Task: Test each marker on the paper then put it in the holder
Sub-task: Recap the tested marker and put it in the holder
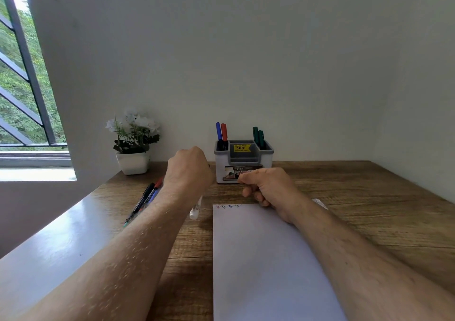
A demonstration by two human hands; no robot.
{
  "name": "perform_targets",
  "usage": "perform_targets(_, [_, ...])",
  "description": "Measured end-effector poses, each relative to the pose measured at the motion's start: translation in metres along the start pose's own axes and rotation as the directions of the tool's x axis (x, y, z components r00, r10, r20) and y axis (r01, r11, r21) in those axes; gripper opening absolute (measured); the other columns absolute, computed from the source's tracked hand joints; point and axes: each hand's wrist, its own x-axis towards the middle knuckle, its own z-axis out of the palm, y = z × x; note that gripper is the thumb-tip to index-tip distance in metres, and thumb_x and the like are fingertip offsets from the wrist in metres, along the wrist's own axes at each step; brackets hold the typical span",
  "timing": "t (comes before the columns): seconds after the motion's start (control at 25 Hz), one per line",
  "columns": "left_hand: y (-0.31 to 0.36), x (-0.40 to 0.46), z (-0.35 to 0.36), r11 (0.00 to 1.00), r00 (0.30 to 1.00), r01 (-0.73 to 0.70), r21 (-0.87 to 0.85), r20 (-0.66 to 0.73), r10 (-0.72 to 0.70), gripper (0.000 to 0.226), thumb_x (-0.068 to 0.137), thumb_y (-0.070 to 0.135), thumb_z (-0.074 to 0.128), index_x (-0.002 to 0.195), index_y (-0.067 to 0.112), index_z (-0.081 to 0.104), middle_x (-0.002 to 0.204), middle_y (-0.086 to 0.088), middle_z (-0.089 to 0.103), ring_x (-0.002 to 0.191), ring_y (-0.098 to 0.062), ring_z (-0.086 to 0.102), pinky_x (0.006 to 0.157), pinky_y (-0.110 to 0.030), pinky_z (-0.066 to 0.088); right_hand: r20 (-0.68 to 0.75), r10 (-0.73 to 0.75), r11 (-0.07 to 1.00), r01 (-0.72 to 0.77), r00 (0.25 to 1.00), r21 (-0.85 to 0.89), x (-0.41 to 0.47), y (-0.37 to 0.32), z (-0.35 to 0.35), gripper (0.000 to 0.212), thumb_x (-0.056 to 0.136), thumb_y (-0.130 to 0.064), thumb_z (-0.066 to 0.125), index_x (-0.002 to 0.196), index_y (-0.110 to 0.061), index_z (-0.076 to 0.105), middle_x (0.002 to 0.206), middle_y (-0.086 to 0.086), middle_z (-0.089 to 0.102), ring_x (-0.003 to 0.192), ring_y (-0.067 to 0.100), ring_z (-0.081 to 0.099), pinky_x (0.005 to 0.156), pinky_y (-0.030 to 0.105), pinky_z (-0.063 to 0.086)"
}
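Note:
My left hand is closed in a fist around a white-barrelled marker, whose lower end sticks out below the hand, just left of the paper. White paper lies in front of me with small coloured marks along its top-left edge. My right hand rests at the paper's top edge with fingers curled and thumb against forefinger; nothing shows in it. The grey-and-white holder stands behind it, with a blue marker and a red marker on its left and two green markers on its right.
Black, blue and red markers lie in a loose row on the wooden table, left of my left forearm. A white pot of flowers stands at the back left by the wall. Something small and white shows behind my right wrist.

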Motion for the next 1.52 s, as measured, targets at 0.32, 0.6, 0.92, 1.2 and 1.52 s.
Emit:
perform_targets(0.32, [0.015, -0.007, 0.0, 0.716, 0.993, 0.115, -0.688, 0.084, -0.079, 0.031, 0.081, 0.019, 0.077, 0.11, 0.017, 0.069, 0.088, 0.003, 0.068, 0.073, -0.012, 0.07, 0.068, -0.032, 0.061, 0.019, -0.017, 1.0, 0.017, 1.0, 0.011, -0.003, -0.002, -0.001, 0.032, 0.095, -0.042, 0.059, 0.089, -0.015, 0.076, 0.069, 0.003, 0.072, 0.049, 0.01, 0.049, 0.046, 0.023, 0.038])
perform_targets(0.6, [0.02, -0.011, 0.015, 0.452, 0.963, 0.269, -0.851, 0.246, -0.11, 0.031, 0.078, 0.02, 0.082, 0.1, 0.013, 0.062, 0.093, -0.01, 0.072, 0.077, -0.02, 0.075, 0.07, -0.034, 0.063, 0.077, -0.032, 0.999, 0.032, 0.997, 0.006, -0.004, -0.003, -0.004, 0.04, 0.088, -0.052, 0.065, 0.094, -0.014, 0.075, 0.072, 0.006, 0.076, 0.053, 0.014, 0.06, 0.049, 0.025, 0.046])
perform_targets(0.92, [0.018, -0.014, 0.015, 0.362, 0.946, 0.325, -0.874, 0.301, -0.12, 0.02, 0.086, 0.026, 0.072, 0.094, 0.01, 0.066, 0.089, -0.01, 0.075, 0.074, -0.016, 0.074, 0.06, -0.024, 0.059, 0.142, -0.042, 0.999, 0.042, 0.989, -0.001, -0.006, -0.005, -0.006, 0.024, 0.096, -0.029, 0.057, 0.101, -0.01, 0.071, 0.074, 0.008, 0.072, 0.05, 0.013, 0.055, 0.045, 0.025, 0.043])
perform_targets(1.2, [0.021, -0.015, 0.013, 0.27, 0.926, 0.376, -0.886, 0.372, -0.07, 0.023, 0.082, 0.025, 0.075, 0.097, 0.008, 0.073, 0.082, -0.011, 0.077, 0.07, -0.021, 0.074, 0.067, -0.028, 0.062, 0.145, -0.007, 0.999, 0.015, 0.989, -0.051, -0.007, -0.005, -0.005, 0.043, 0.096, -0.049, 0.053, 0.09, -0.008, 0.065, 0.056, 0.001, 0.055, 0.042, 0.012, 0.044, 0.041, 0.024, 0.035])
perform_targets(1.52, [0.021, -0.013, 0.016, 0.274, 0.939, 0.341, -0.899, 0.34, -0.051, 0.019, 0.082, 0.021, 0.077, 0.096, 0.009, 0.074, 0.089, -0.01, 0.077, 0.086, -0.025, 0.075, 0.078, -0.034, 0.061, 0.147, -0.038, 0.976, 0.069, 0.988, -0.209, -0.006, -0.006, 0.002, 0.046, 0.097, -0.059, 0.04, 0.072, -0.025, 0.057, 0.049, -0.007, 0.045, 0.035, 0.007, 0.036, 0.04, 0.024, 0.029])
